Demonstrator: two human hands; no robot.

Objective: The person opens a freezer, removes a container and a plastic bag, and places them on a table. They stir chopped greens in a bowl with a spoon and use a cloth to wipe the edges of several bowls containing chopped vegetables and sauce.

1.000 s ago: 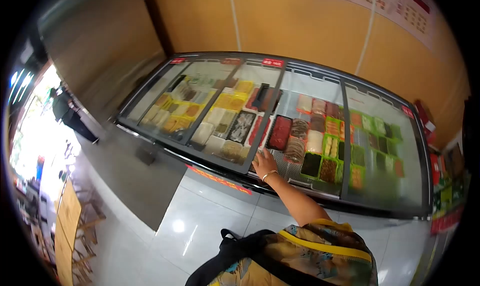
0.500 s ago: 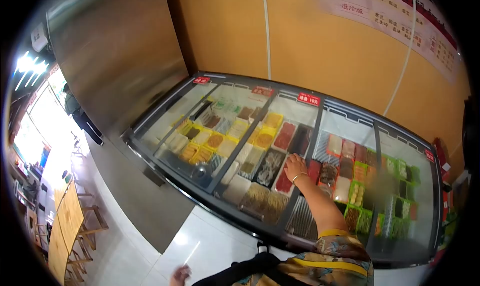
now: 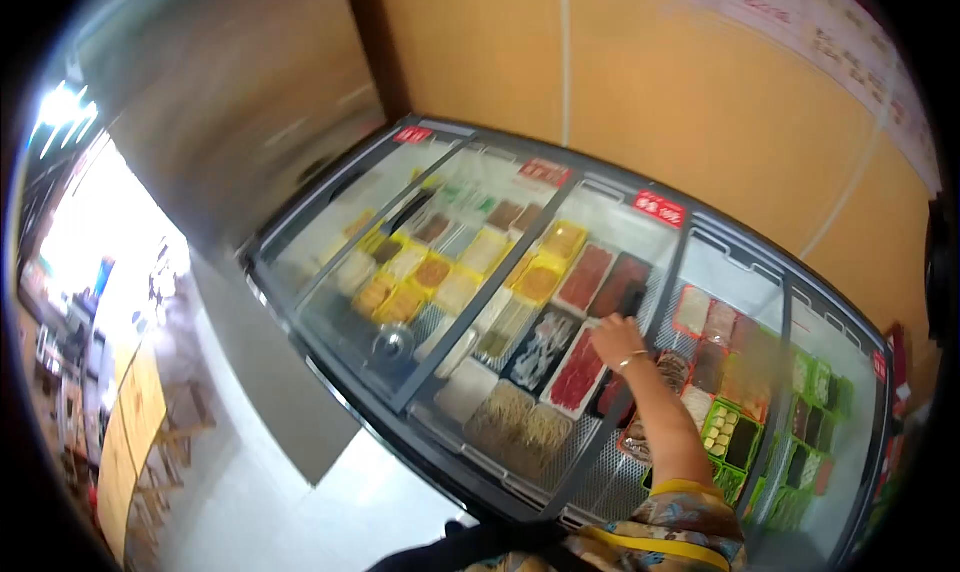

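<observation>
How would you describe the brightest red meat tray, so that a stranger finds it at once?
Look at the glass-topped display case and find the right hand above it. The brightest red meat tray lies to the lower left of this hand. Its white rim sets it apart from the black tray of whitish pieces on its left, its brighter colour from the darker meat trays above.

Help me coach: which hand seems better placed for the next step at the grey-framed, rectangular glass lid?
Right, probably: the braceleted right hand is at that lid; the left hand is unseen.
</observation>
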